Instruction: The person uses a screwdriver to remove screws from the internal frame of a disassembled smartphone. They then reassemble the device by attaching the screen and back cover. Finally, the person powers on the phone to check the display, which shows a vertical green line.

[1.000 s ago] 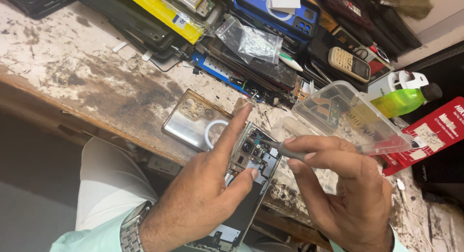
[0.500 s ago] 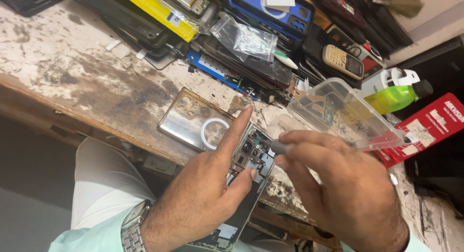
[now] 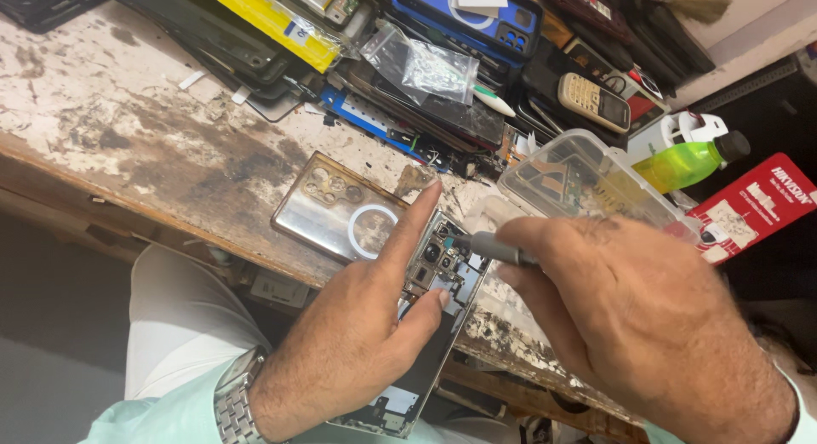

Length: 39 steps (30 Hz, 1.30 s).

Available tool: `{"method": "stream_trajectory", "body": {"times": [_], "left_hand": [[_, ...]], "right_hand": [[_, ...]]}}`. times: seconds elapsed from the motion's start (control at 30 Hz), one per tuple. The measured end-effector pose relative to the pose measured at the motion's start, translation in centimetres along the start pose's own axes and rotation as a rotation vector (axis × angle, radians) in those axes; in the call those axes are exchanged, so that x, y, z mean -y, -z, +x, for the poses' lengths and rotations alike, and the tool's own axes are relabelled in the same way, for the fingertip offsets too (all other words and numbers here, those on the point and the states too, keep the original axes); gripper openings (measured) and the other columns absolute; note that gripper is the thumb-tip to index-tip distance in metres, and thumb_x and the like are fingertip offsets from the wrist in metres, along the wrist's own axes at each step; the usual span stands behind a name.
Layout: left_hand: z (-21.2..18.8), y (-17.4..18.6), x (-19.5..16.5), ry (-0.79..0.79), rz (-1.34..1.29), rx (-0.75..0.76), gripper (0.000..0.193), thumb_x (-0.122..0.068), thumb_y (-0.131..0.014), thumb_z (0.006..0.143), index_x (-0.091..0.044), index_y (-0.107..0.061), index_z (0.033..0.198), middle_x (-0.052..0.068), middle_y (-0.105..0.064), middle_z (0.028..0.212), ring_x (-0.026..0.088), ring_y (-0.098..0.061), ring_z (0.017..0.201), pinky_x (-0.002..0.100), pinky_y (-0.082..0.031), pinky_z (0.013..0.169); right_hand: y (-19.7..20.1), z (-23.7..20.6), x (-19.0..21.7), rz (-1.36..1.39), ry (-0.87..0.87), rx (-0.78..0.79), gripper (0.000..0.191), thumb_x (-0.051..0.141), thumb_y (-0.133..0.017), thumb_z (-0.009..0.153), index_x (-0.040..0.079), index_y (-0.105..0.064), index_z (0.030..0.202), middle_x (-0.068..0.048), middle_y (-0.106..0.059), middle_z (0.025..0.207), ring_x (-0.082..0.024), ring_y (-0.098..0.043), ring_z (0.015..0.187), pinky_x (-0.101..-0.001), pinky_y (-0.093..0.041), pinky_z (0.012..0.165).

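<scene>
An opened smartphone [image 3: 436, 278] with its circuit boards and camera modules exposed lies at the front edge of the stained workbench [image 3: 128, 129]. My left hand [image 3: 357, 342] grips it from the left, index finger stretched along its side, thumb pressing on its middle. My right hand [image 3: 630, 316] holds a grey-handled screwdriver [image 3: 494, 248], its tip touching the upper part of the phone near the cameras. The phone's removed back cover [image 3: 345, 210], clear with a white ring, rests on the bench just left of the phone.
A clear plastic box [image 3: 587, 184] with small parts stands behind my right hand. Farther back lie phone cases, a small plastic bag [image 3: 421, 65], a keypad phone [image 3: 594, 101], a green bottle [image 3: 689, 161] and a red carton [image 3: 753, 207]. My light trouser leg [image 3: 183, 316] is below the bench.
My right hand has turned so its back faces the camera, and the screwdriver tip has come down onto the phone's upper part. The left hand keeps its hold.
</scene>
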<state>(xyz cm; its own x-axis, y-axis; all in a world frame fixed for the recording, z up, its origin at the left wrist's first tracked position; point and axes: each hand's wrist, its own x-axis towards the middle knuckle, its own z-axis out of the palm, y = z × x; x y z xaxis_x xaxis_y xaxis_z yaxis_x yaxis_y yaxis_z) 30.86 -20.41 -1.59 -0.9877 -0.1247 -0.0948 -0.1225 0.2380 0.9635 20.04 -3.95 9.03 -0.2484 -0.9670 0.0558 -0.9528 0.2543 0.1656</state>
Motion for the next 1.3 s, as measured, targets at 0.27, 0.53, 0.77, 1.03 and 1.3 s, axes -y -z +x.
{"method": "stream_trajectory", "body": {"times": [0.27, 0.53, 0.77, 1.03, 1.3], "left_hand": [[-0.3, 1.0, 1.3, -0.051, -0.032, -0.026, 0.096, -0.024, -0.059, 0.094, -0.018, -0.001, 0.171, -0.002, -0.048, 0.047, 0.016, -0.056, 0.043, 0.037, -0.049, 0.052], [0.3, 0.3, 0.7, 0.048, -0.002, 0.008, 0.098, -0.026, -0.059, 0.092, -0.021, -0.002, 0.17, 0.003, -0.049, 0.046, 0.02, -0.056, 0.042, 0.039, -0.049, 0.051], [0.7, 0.0, 0.1, 0.024, -0.017, -0.013, 0.098, -0.024, -0.06, 0.091, -0.019, -0.004, 0.171, 0.004, -0.049, 0.044, 0.02, -0.056, 0.04, 0.039, -0.048, 0.05], [1.6, -0.8, -0.9, 0.049, 0.005, -0.006, 0.097, -0.025, -0.061, 0.092, -0.018, -0.002, 0.169, 0.001, -0.048, 0.044, 0.018, -0.054, 0.04, 0.038, -0.049, 0.047], [2.6, -1.7, -0.7, -0.032, -0.029, -0.028, 0.095, -0.024, -0.06, 0.093, -0.015, -0.002, 0.168, -0.004, -0.048, 0.047, 0.014, -0.054, 0.039, 0.035, -0.048, 0.045]], "right_hand": [[0.3, 1.3, 0.4, -0.111, 0.036, -0.007, 0.03, 0.032, -0.071, 0.091, 0.008, -0.065, 0.107, -0.003, -0.067, 0.068, -0.017, -0.062, 0.055, -0.0373, -0.045, 0.049], [0.9, 1.3, -0.3, -0.147, -0.015, 0.031, 0.037, 0.037, -0.066, 0.092, 0.008, -0.068, 0.114, -0.003, -0.061, 0.057, -0.018, -0.055, 0.045, -0.0398, -0.042, 0.045], [1.1, 1.2, -0.7, -0.246, -0.049, 0.124, 0.035, 0.042, -0.06, 0.096, 0.01, -0.064, 0.11, -0.003, -0.062, 0.063, -0.019, -0.058, 0.051, -0.0374, -0.044, 0.05], [1.0, 0.4, -2.2, -0.283, -0.089, 0.083, 0.029, 0.041, -0.064, 0.095, 0.012, -0.067, 0.091, -0.005, -0.058, 0.054, -0.022, -0.057, 0.045, -0.042, -0.046, 0.047], [0.5, 0.4, -3.4, 0.078, 0.119, -0.065, 0.025, 0.018, -0.064, 0.093, 0.001, -0.065, 0.111, -0.013, -0.066, 0.092, -0.024, -0.068, 0.078, -0.0361, -0.057, 0.065]]}}
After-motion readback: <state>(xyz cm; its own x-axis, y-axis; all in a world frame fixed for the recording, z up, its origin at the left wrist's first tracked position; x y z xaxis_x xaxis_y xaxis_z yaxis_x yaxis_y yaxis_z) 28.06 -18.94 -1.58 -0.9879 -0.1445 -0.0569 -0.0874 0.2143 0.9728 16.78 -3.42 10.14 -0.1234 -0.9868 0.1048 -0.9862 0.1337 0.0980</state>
